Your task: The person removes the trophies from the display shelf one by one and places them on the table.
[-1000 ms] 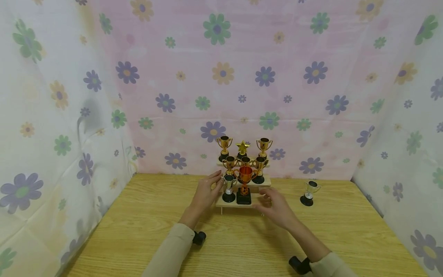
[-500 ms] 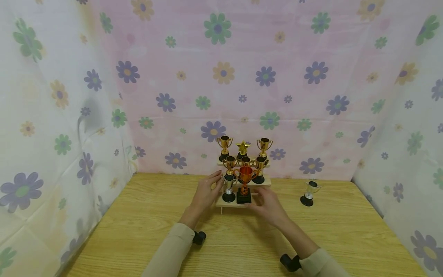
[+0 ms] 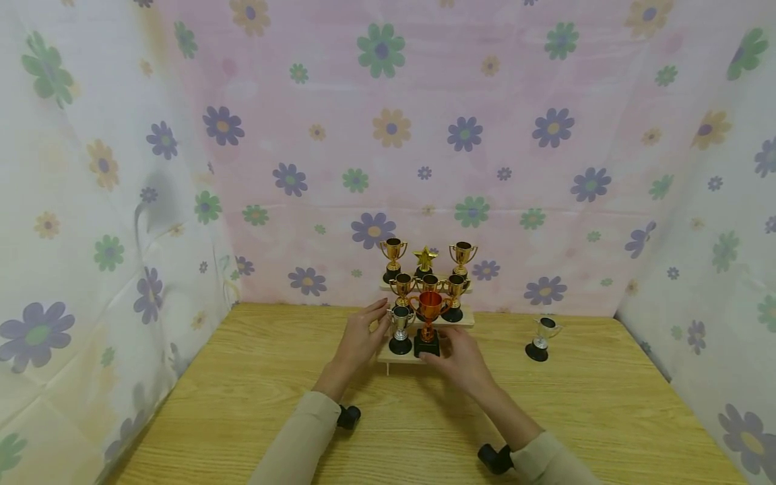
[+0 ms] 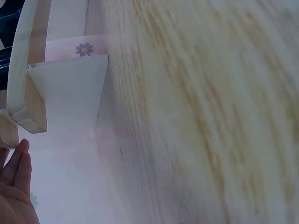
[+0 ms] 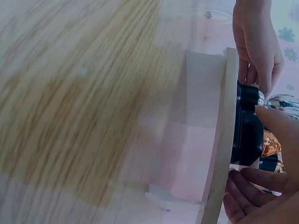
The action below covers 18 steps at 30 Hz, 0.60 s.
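Note:
My right hand (image 3: 465, 360) grips the black square base of an orange-red trophy cup (image 3: 430, 306) on the lowest step of a small wooden tiered stand (image 3: 403, 359). In the right wrist view, the thumb (image 5: 275, 119) lies on one side of that base and the fingers (image 5: 250, 186) curl at the other. My left hand (image 3: 358, 337) is at the stand's left side, fingers extended; in the left wrist view the fingertips (image 4: 24, 144) are right at a step's end. Beside the orange-red one stands a silver trophy cup (image 3: 401, 323) with a round black base.
Gold trophy cups (image 3: 393, 250) and a gold star trophy (image 3: 426, 259) fill the upper steps. Another silver trophy cup (image 3: 539, 337) stands apart on the wooden table (image 3: 273, 404) to the right. Flowered cloth (image 3: 382, 135) encloses the back and sides.
My right hand has moved left from the stand's right end to the orange-red trophy cup and closed round its base. The left hand has stayed in place.

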Available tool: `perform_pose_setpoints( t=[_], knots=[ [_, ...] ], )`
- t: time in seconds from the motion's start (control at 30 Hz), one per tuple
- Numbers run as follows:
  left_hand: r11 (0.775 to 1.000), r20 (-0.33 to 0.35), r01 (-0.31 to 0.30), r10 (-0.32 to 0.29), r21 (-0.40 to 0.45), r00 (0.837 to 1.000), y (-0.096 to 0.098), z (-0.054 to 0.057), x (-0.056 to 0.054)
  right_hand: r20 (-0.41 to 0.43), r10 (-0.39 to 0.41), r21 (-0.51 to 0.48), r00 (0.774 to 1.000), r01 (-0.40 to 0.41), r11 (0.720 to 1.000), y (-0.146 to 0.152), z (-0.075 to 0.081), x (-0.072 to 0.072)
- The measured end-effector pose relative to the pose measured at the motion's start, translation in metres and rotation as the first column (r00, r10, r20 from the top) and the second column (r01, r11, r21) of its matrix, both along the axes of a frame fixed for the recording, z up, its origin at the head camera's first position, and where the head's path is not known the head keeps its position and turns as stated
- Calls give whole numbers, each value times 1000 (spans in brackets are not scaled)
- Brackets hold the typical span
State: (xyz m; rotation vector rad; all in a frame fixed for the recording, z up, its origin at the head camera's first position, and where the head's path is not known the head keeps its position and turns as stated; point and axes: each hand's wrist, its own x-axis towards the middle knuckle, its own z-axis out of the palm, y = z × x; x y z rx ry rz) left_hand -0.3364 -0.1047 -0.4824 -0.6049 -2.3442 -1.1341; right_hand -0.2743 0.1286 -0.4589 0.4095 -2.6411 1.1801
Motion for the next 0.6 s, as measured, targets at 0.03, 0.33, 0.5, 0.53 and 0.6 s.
perform_pose_setpoints(
  t=[0.03,0.33,0.5,0.53,0.6],
  knots=[
    [1000,5,0,0,-1,1000,0,0,0,-3,-3,-1,1000,3,1000,-1,0,0],
    [1000,20,-3,3,-2,1000,-1,0,0,-20,-35,-14,999,35,999,-8,-2,-4],
    [1000,16,0,0,2,1000,0,0,0,-50,-56,-24,997,55,998,-12,-5,-6],
    [1000,10,-1,1,-1,1000,0,0,0,-55,-59,-29,997,58,998,-12,-6,-6],
    [1000,6,-2,2,-3,1000,0,0,0,-63,-70,-34,996,68,997,-14,-7,-6]
  ],
)
